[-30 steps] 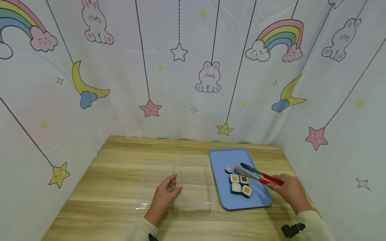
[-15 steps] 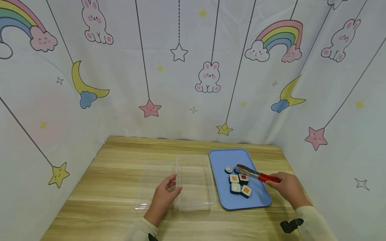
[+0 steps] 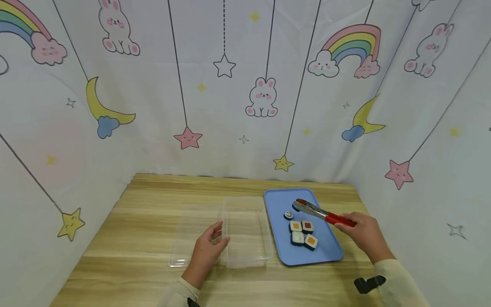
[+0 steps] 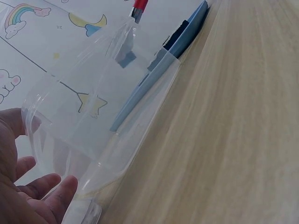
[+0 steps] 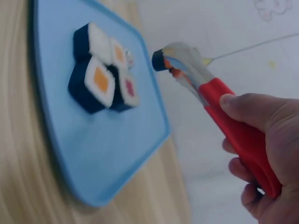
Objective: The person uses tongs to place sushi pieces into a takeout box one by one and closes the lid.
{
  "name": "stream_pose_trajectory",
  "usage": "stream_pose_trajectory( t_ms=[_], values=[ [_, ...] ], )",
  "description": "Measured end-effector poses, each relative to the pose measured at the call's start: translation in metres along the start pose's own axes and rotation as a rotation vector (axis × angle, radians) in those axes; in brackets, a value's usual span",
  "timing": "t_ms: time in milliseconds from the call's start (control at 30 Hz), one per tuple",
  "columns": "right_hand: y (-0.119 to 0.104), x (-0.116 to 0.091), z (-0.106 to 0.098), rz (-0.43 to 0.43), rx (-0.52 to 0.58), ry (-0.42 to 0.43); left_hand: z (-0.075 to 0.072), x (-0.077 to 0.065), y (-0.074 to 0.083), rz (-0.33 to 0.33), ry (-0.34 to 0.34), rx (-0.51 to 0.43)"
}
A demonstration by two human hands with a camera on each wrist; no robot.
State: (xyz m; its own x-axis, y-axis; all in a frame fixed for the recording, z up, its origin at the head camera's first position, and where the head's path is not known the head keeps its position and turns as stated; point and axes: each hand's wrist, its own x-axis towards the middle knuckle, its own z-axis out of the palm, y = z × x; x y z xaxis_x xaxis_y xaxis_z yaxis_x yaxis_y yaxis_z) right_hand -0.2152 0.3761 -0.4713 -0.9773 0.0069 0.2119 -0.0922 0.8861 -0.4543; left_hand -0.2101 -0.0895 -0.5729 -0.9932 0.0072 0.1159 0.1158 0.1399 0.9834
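Note:
My right hand [image 3: 364, 234] grips red-handled metal tongs [image 3: 337, 219]. Between the tong tips is a small round sushi piece [image 5: 159, 60], dark-sided with orange at its top, held above the blue tray [image 3: 326, 251]. Several square sushi pieces [image 3: 297, 238] with white tops sit clustered on the tray, beside a small round roll [image 3: 288, 215]. My left hand [image 3: 205, 251] is at the left side of a clear plastic box [image 3: 249, 259], with loosely curved fingers [image 4: 65, 189] spread apart at its edge.
A clear, shallow lid [image 3: 192, 230] lies left of the box, partly behind my left hand. The tray stands just right of the box on a wood-grain table [image 3: 153, 204]. A printed white curtain [image 3: 230, 162] borders the table at the back and sides.
The tongs closed on the small round sushi piece, which has since come away from the others toward the tray's far side. My left hand has stayed at the box.

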Motion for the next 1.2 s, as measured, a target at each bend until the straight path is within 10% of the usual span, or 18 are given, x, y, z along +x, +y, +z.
stream_pose_trajectory(
  t_ms=[333,1200],
  values=[
    [-0.056,0.02,0.001,-0.086,0.061,-0.014,-0.002,0.002,-0.002,-0.012,0.004,0.006],
    [-0.148,0.049,0.101,-0.218,0.144,-0.246,-0.002,0.004,-0.002,-0.026,0.013,0.0]
  ],
)
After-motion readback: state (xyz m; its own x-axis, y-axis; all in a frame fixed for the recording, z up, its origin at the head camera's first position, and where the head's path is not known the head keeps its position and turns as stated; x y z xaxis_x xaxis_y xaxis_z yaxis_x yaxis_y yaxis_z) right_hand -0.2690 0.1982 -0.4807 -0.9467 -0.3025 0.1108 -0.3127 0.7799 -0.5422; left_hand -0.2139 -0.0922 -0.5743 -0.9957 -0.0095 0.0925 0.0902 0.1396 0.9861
